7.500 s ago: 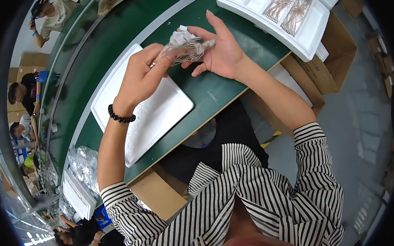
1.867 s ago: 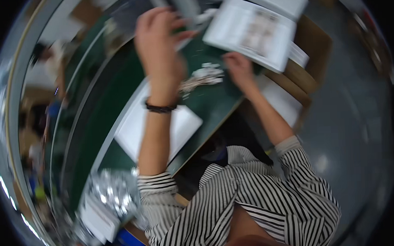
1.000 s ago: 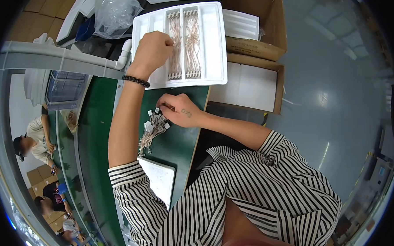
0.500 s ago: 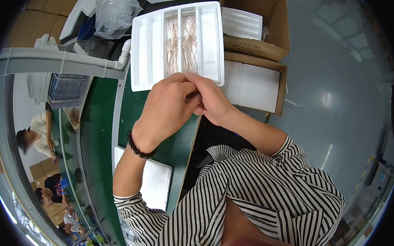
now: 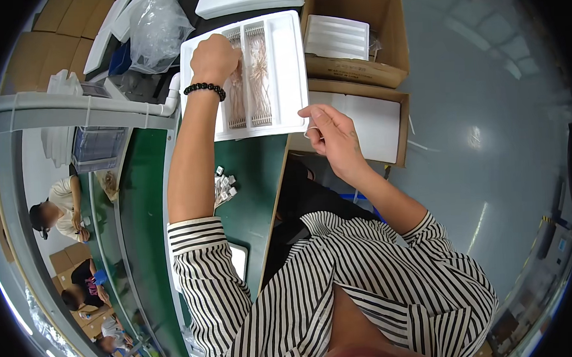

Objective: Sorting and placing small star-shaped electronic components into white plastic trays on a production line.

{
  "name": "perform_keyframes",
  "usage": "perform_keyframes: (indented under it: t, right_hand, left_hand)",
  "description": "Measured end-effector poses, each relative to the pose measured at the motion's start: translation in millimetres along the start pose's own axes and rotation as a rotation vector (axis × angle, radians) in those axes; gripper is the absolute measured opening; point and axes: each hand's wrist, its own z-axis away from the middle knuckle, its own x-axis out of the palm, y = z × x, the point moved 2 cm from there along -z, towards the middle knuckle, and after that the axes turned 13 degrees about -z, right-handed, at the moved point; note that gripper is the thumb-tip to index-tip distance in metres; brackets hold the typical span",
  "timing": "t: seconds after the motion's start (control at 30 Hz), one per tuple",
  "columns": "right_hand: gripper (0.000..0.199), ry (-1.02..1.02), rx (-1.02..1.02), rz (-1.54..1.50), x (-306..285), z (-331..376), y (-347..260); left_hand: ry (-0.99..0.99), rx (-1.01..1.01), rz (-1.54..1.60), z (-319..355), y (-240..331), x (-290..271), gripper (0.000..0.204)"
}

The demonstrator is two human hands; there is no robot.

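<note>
A white foam tray [image 5: 288,76] with long compartments lies tilted toward me. Two of its middle compartments hold bundles of thin copper-coloured wires [image 5: 257,84] with rows of small pale ends. My left hand [image 5: 214,59], a dark bead bracelet on its wrist, is curled over the tray's left compartments, beside the wires. Its fingertips are hidden, and what they grip does not show. Next to the tray's near right corner is my right hand [image 5: 338,138], thumb and forefinger together at the rim. A thin white loop [image 5: 312,133] shows at its curled fingers.
On the green bench [image 5: 251,180] lie several small white pieces [image 5: 224,187]. Open cardboard boxes [image 5: 358,73] stand at the right, one holding another foam tray [image 5: 337,37]. A white pipe rail [image 5: 123,106] runs along the left. Co-workers sit beyond it at far left.
My hands were together at the tray's near edge and have parted. The left reached forward over the tray; the right moved right. Small white pieces on the bench came into view.
</note>
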Motion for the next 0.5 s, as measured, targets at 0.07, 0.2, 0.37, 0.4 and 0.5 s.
perform_keyframes:
  t: [0.07,0.2,0.37,0.4,0.5]
  right_hand:
    - [0.028,-0.002,-0.012,0.06,-8,2,2]
    - [0.027,-0.026,-0.13,0.258,-13,1,13]
    - [0.027,-0.073,-0.233,0.505,-10,0,10]
    - [0.027,-0.088,-0.224,0.544,-8,1,9]
    - [0.027,-0.084,-0.216,0.585,-12,0,6]
  left_hand:
    - [0.039,0.012,-0.127,2,10,-6,0.02]
    - [-0.083,0.026,-0.184,1,19,-23,0.019]
    - [-0.143,0.058,-0.245,-11,15,-21,0.019]
    - [-0.104,0.066,-0.282,-12,10,-18,0.02]
    - [-0.134,0.117,-0.291,-9,13,-31,0.023]
